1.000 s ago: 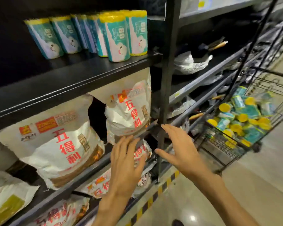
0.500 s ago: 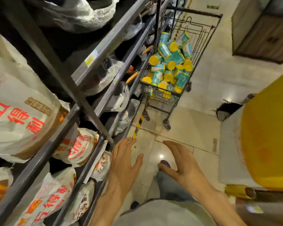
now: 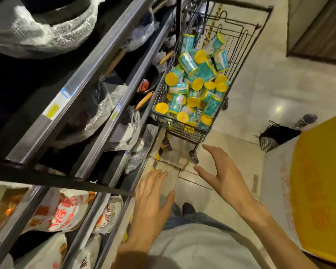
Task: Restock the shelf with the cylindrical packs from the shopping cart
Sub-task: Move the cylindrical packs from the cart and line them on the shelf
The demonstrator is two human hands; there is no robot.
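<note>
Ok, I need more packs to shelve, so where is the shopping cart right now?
In the head view the shopping cart stands ahead at upper centre, right beside the shelving, heaped with cylindrical packs.

Light uneven. Floor (image 3: 250, 90) pale and bright, one small glare spot on the tiles near its right edge. Shelf (image 3: 81, 90) dim; upper left recess nearly black, detail lost. Plastic wrapping (image 3: 43, 30) at the shelf's top left catches white sheen. Yellow caps in the cart (image 3: 239, 35) well lit, colours saturated. Wide-angle bending: shelf rails and cart splay toward the frame edges. Motion blur soft throughout; hands (image 3: 151, 202) and near sacks (image 3: 62, 212) smeared, print unreadable. Yellow surface (image 3: 318, 187) at right out of focus.
</note>
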